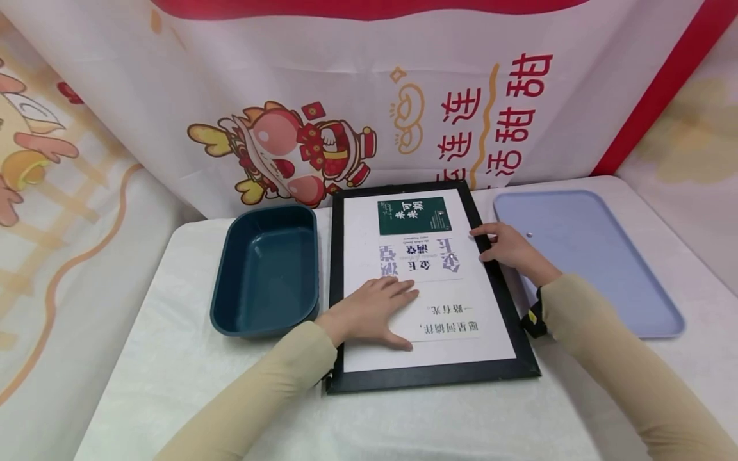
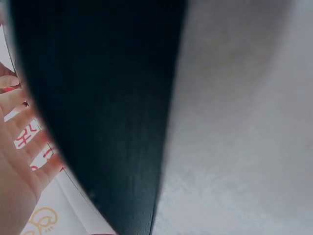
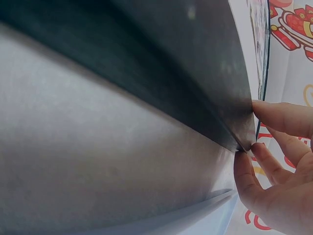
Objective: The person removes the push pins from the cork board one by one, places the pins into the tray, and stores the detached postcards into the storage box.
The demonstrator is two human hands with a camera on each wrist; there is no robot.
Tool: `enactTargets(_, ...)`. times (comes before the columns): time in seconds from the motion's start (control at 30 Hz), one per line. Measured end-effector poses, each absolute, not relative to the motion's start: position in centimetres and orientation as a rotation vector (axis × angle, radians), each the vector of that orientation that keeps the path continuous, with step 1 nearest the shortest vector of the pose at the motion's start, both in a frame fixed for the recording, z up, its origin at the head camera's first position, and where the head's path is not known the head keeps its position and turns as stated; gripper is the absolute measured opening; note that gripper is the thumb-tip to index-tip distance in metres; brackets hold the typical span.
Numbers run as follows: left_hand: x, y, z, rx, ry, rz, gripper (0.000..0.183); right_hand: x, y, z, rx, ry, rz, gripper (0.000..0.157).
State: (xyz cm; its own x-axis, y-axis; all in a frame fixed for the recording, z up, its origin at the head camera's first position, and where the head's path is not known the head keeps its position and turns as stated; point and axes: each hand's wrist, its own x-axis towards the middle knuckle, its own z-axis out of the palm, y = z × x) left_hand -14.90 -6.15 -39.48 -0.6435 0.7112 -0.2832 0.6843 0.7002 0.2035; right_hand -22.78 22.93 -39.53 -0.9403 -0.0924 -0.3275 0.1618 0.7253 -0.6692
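Observation:
A black-edged picture frame (image 1: 434,379) lies flat on the white-covered table, around a white sheet (image 1: 369,358). On the sheet are a dark green card (image 1: 403,224) with white characters, a panel of purple and black characters (image 1: 423,256), and a lower panel of dark lettering (image 1: 450,317). My left hand (image 1: 375,310) rests on the sheet with spread fingers, over its left side. My right hand (image 1: 510,246) is at the frame's right edge; in the right wrist view its thumb and curled fingers (image 3: 247,176) pinch that black edge.
An empty dark teal basin (image 1: 271,275) stands left of the frame. To the right lies a pale blue tray (image 1: 599,256), partly under my right forearm. Behind the table hangs a printed white cloth (image 1: 288,57) with red lettering and a cartoon figure.

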Motion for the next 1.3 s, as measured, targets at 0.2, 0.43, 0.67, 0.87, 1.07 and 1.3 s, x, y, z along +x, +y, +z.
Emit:
enactTargets(0.2,-14.93,-6.12,-39.50,1.122,2.594,0.115,0.094,-22.79,22.94,-39.53,0.056,2.596,-1.051,0.056)
enactTargets(0.43,-14.98,-6.06,-39.41,1.135,2.619,0.153,0.090,-22.95,22.95,-39.57,0.067,2.595,-1.047,0.055)
enactTargets(0.67,-15.11,-5.86,-39.29,1.159,2.625,0.192,0.088,-23.05,22.96,-39.45,0.072,2.588,-1.049,0.055)
enactTargets(0.87,-15.17,-5.87,-39.54,1.158,2.641,0.209,0.089,-23.05,22.97,-39.29,0.080,2.585,-1.056,0.055)
enactTargets(1.07,-15.33,-6.01,-39.75,1.137,2.652,0.197,0.091,-23.03,22.94,-39.25,0.081,2.582,-1.055,0.055)
enactTargets(1.3,-15.18,-6.09,-39.80,1.134,2.649,0.212,0.090,-22.84,22.82,-39.35,0.096,2.581,-1.047,0.054)
